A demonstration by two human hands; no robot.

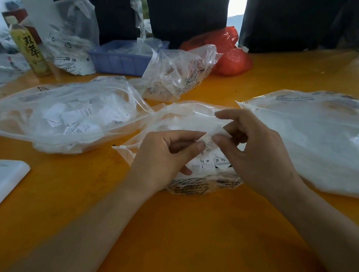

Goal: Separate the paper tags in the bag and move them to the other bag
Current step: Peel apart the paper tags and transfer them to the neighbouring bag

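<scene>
- The left hand [167, 154] and right hand [255, 152] meet fingertip to fingertip over the near bag [190, 187]; both pinch one strip of paper tags [209, 142] between them, the left from its left edge, the right from its right and top.
- The strip's long axis runs away from the person, tilted slightly; more tags lie loose in the near bag just under the right hand's fingers.
- The other bag [52, 111], already holding separated tags, lies beyond and left of the left hand, so that hand seems nearer for the drop.
</scene>
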